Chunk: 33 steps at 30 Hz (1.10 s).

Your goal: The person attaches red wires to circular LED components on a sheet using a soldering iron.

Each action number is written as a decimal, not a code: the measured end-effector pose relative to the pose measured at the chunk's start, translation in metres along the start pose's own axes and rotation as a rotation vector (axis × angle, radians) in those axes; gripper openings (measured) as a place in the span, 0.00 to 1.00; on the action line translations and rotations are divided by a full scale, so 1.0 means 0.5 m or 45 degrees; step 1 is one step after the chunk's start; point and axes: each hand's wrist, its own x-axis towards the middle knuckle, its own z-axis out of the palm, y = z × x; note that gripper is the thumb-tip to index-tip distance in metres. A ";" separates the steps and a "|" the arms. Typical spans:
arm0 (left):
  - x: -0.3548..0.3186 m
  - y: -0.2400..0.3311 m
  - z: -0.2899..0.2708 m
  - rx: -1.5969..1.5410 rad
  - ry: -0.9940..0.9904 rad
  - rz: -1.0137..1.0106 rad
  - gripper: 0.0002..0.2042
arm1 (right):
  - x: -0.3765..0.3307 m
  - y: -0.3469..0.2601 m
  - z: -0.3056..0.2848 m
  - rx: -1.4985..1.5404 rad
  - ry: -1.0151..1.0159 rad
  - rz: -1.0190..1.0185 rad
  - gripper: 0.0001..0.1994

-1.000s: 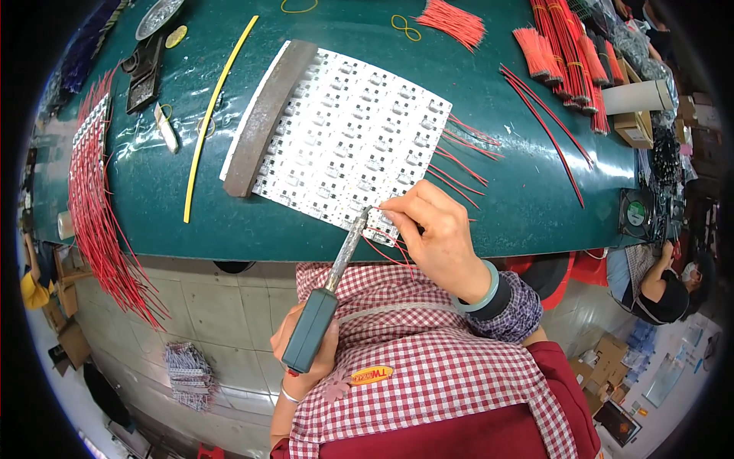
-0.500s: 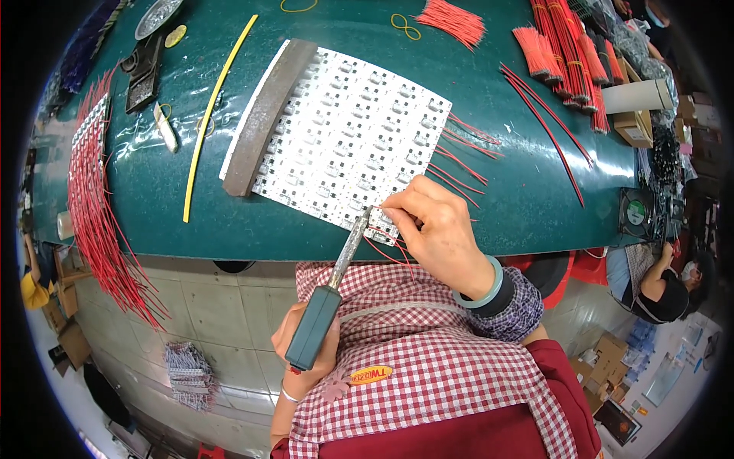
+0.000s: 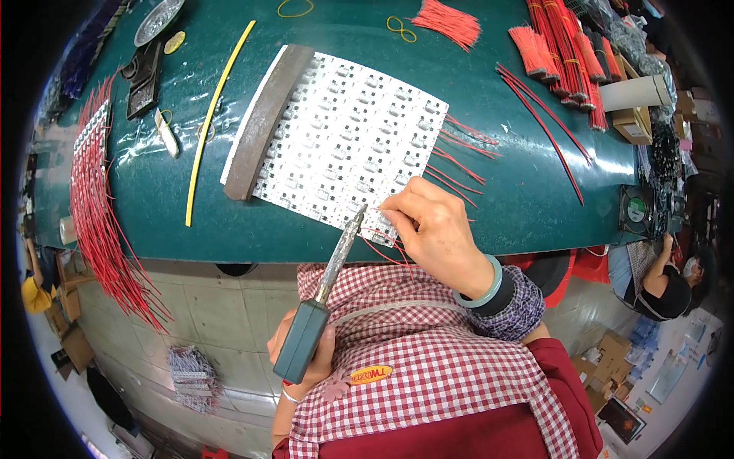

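A white panel of small circuit boards (image 3: 348, 145) lies on the green table top (image 3: 527, 191), weighted along its left edge by a dark flat bar (image 3: 264, 122). Thin red wires (image 3: 459, 157) stick out from the panel's right side. My left hand (image 3: 306, 359) grips the teal handle of a soldering iron (image 3: 317, 306), whose metal tip touches the panel's near corner. My right hand (image 3: 432, 229) rests on that corner and pinches a thin red wire (image 3: 382, 249) against the board beside the iron's tip.
A yellow strip (image 3: 214, 115) lies left of the panel. Finished boards with red wires (image 3: 99, 199) hang over the table's left edge. Bundles of red wire (image 3: 562, 46) and cardboard boxes (image 3: 634, 122) stand at the far right. Another person (image 3: 665, 275) sits to the right.
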 end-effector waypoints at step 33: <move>0.067 -0.009 0.023 0.011 0.085 -0.202 0.13 | 0.414 0.301 -0.128 -0.791 0.375 -0.435 0.05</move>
